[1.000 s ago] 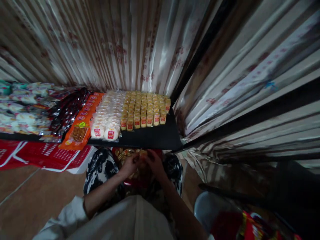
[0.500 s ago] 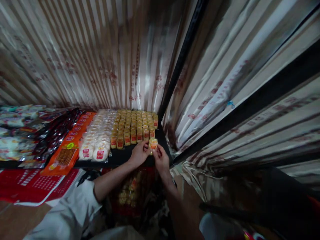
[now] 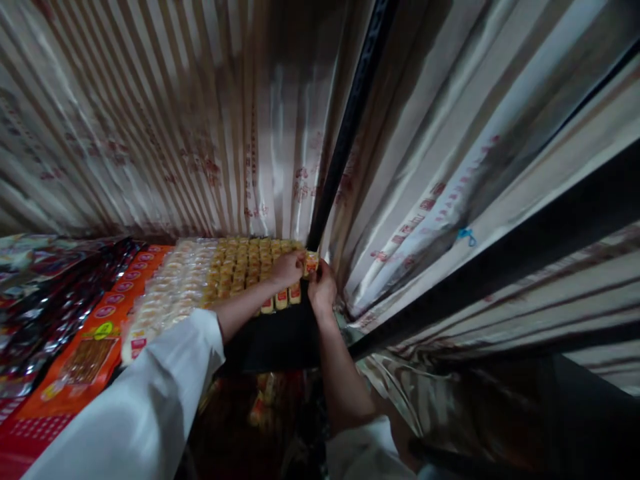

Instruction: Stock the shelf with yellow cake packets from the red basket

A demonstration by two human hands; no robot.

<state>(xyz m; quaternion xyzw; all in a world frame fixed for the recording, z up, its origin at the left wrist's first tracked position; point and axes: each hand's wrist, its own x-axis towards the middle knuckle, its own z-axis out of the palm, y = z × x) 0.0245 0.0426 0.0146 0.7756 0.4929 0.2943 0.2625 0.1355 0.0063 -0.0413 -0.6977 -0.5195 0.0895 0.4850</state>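
Both hands meet at the far right corner of the dark counter [image 3: 273,343], hard against the striped foil curtain [image 3: 200,133]. The left hand [image 3: 287,268] and the right hand [image 3: 321,290] share one small wrapped cake [image 3: 311,263], yellow with a red label. The left fingers are clamped on its left side and the right fingers are closed on its right side and underside, a two-sided pinch that keeps the slippery wrapper upright and square to its neighbours.

The cake sits at the right end of the block of yellow cakes [image 3: 245,263], level with the far rows and beside the black upright post [image 3: 345,133]. That block stands in tight straight rows with labels facing the near edge, likely so each can be read from the front.

Just left of it lie rows of pale round buns [image 3: 170,293] in clear wrap, then a line of orange packets [image 3: 95,340], then dark glossy packets [image 3: 50,300] at the far left. Each kind keeps its own strip. White sleeves [image 3: 150,407] cover both forearms only partway. Under the counter's near edge, more wrapped goods [image 3: 260,407] show dimly, too dark to name.
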